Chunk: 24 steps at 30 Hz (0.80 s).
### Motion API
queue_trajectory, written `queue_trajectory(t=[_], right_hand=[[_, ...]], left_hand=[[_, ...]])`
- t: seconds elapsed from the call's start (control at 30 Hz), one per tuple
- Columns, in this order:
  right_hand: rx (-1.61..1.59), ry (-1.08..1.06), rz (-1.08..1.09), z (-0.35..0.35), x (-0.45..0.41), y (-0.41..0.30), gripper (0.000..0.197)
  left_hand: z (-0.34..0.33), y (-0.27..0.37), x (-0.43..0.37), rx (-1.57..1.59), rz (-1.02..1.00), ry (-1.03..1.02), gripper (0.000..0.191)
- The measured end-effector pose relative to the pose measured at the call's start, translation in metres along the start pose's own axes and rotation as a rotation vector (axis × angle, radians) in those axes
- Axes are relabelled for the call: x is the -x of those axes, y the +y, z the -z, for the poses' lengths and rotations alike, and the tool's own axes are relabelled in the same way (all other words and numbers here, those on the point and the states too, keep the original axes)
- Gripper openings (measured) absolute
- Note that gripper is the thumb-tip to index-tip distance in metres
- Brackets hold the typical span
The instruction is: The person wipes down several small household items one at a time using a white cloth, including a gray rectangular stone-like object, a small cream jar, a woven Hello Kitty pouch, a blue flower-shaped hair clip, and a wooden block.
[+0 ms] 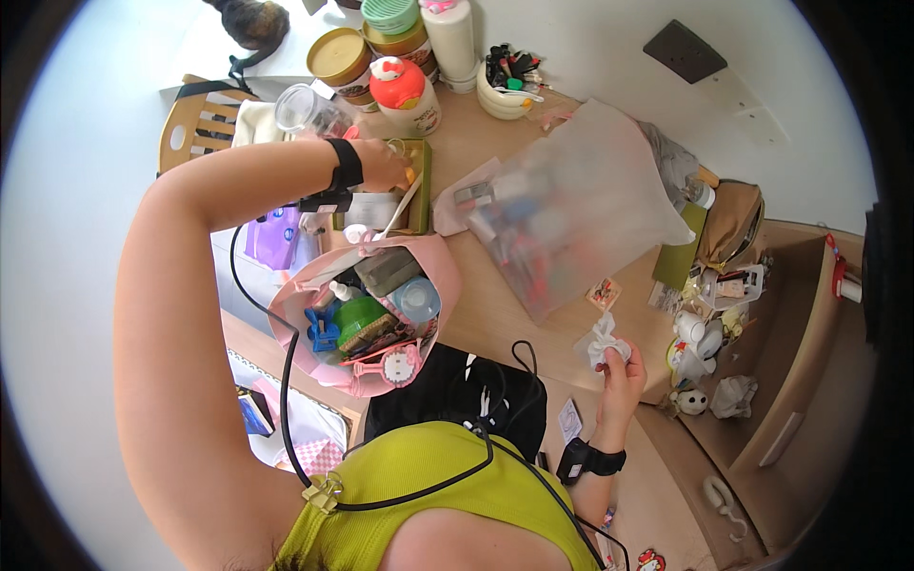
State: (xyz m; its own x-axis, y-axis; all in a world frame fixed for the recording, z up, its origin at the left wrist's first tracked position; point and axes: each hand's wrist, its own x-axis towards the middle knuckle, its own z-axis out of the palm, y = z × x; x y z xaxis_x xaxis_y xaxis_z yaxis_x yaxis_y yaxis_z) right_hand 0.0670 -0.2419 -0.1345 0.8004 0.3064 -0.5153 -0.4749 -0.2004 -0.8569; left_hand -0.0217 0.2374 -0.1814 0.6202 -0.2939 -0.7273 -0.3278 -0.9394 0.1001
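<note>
My left hand (384, 165) reaches into an olive-green box (426, 203) at the far left of the table; its fingertips are partly hidden among small things there. A white packet (373, 210) lies in the box below the hand. On the right, my right hand (623, 378) pinches a crumpled white tissue or thin wrapper (605, 342) above the table edge. Between my arms, a pink bag (448, 268) stands open, full of small goods: a grey case (389, 271), a blue claw clip (323, 332), a green object (359, 320) and a pink kitten-faced item (400, 365).
A large frosted plastic bag (585, 193) with blurred contents covers much of the table. Behind are a red-lidded jar (400, 89), gold-lidded tubs (339, 57) and a bowl of pens (500, 100). Figurines (689, 328) crowd the right side. A black cable (285, 385) hangs near my left arm.
</note>
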Motion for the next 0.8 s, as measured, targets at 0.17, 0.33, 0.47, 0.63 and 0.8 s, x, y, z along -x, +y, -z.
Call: queue_trajectory(t=[0.17, 0.33, 0.47, 0.63, 0.8], right_hand=[[-0.022, 0.007, -0.007, -0.011, -0.003, -0.002, 0.023], [-0.008, -0.03, 0.046, -0.036, -0.007, -0.025, 0.018], [-0.005, -0.135, -0.017, -0.038, -0.017, -0.03, 0.017], [-0.148, -0.463, 0.511, -0.123, -0.012, -0.096, 0.014], [0.029, -0.819, 1.095, -0.201, 0.034, -0.16, 0.024]], left_hand=[[-0.019, 0.004, -0.007, -0.098, 0.053, -0.056, 0.032], [-0.007, -0.002, 0.027, 0.191, 0.072, 0.24, 0.019], [0.069, 0.033, 0.096, 0.943, 0.103, 0.457, 0.03], [0.075, 0.101, 0.153, 1.654, -0.19, 0.892, 0.016], [0.097, 0.167, 0.179, 1.482, -0.282, 1.129, 0.02]])
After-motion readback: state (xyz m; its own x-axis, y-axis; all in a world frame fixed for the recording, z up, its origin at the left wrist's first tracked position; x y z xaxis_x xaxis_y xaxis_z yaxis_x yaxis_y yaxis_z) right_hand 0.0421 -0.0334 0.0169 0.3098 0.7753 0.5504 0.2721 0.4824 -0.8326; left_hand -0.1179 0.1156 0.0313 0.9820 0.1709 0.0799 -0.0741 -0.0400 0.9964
